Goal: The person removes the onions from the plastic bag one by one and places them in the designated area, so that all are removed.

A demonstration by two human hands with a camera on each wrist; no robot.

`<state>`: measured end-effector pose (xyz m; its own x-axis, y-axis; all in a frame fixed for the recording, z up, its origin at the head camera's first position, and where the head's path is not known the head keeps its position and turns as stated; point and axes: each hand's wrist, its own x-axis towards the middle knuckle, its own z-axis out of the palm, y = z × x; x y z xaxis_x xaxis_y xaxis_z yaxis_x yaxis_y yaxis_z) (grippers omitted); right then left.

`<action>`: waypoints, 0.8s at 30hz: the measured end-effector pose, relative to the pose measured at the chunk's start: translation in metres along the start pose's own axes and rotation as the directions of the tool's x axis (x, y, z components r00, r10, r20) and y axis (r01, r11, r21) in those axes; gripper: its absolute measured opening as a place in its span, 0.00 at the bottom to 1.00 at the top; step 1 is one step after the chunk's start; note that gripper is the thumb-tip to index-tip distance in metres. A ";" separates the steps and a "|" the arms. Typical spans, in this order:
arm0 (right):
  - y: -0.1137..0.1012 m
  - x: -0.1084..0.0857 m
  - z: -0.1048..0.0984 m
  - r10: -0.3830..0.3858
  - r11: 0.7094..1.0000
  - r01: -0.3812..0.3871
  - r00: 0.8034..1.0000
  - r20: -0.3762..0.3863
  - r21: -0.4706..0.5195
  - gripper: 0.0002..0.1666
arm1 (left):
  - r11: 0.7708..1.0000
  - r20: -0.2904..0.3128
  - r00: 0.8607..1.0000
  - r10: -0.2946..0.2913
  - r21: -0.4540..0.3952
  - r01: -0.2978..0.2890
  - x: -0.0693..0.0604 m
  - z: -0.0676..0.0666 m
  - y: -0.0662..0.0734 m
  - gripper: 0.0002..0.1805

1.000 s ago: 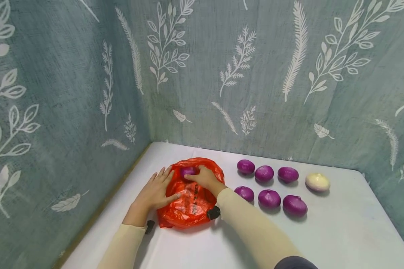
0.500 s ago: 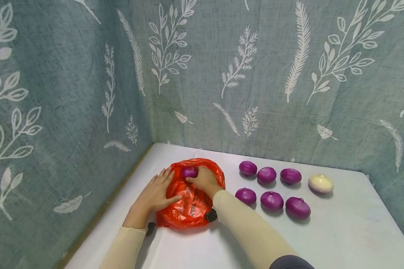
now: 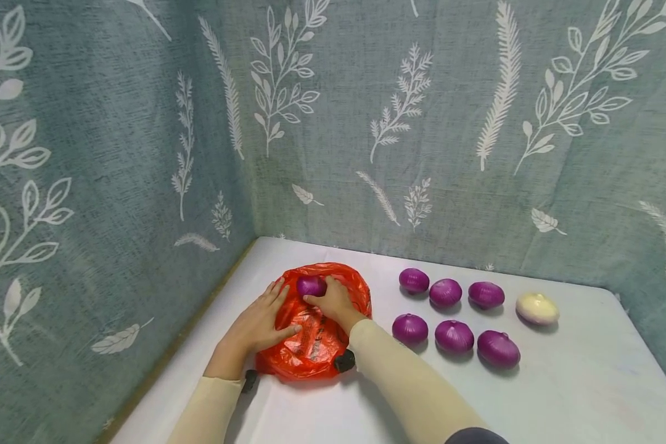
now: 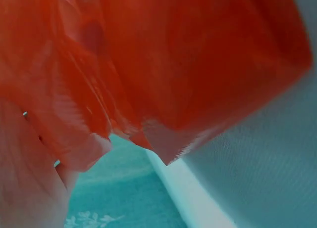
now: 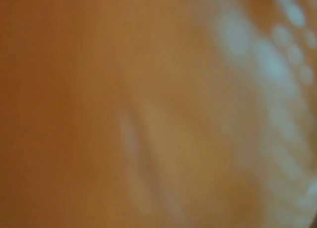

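A red plastic bag with printing on it lies spread on the table at centre left in the head view. Over its back part, my right hand holds a purple onion between thumb and fingers. My left hand rests along the bag's left edge, fingers and thumb extended. The left wrist view is mostly the red bag, with part of the left hand beneath it. Everything in the right wrist view is too blurred and close to make out.
Several purple onions stand in two rows to the right of the bag on the white table. At the end of the back row is a pale cream onion. Patterned cloth walls enclose the table's back and left.
The head view has shifted slightly, so the loose onions appear farther right. Both hands stay about where they were, the right one still holding the onion over the bag.
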<state>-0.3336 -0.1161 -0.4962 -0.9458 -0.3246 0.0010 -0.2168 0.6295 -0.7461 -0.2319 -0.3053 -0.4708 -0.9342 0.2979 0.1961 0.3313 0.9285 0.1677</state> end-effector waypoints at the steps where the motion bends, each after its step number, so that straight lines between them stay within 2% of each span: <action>1: 0.000 0.000 0.001 0.004 1.000 -0.004 1.000 -0.006 -0.003 0.47 | 1.000 0.003 1.000 -0.005 -0.007 0.005 0.000 0.000 0.000 0.54; 7: -0.005 -0.001 0.002 0.018 1.000 -0.017 1.000 -0.015 0.012 0.47 | 1.000 0.008 1.000 -0.007 -0.021 0.007 -0.001 0.000 -0.001 0.54; 11: -0.007 -0.002 0.001 0.015 0.999 -0.016 1.000 0.001 0.050 0.46 | 1.000 -0.008 1.000 0.009 -0.002 -0.009 -0.001 -0.002 0.000 0.54; 15: -0.003 -0.006 -0.003 0.007 0.998 -0.009 0.999 0.034 0.066 0.45 | 0.999 0.001 1.000 0.017 0.037 -0.017 -0.002 0.001 0.000 0.55; 18: -0.001 -0.011 -0.010 -0.028 0.997 0.023 0.997 0.068 0.079 0.44 | 0.998 0.015 1.000 0.007 0.058 -0.007 -0.003 0.003 0.001 0.56; 24: -0.001 -0.012 -0.035 -0.102 0.994 0.095 0.984 0.150 0.053 0.44 | 0.999 0.041 0.999 -0.034 0.041 0.032 -0.002 0.001 0.001 0.57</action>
<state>-0.3301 -0.0878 -0.4721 -0.8721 -0.4889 -0.0228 -0.2924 0.5578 -0.7767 -0.2301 -0.3047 -0.4723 -0.9495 0.2753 0.1508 0.2956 0.9458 0.1344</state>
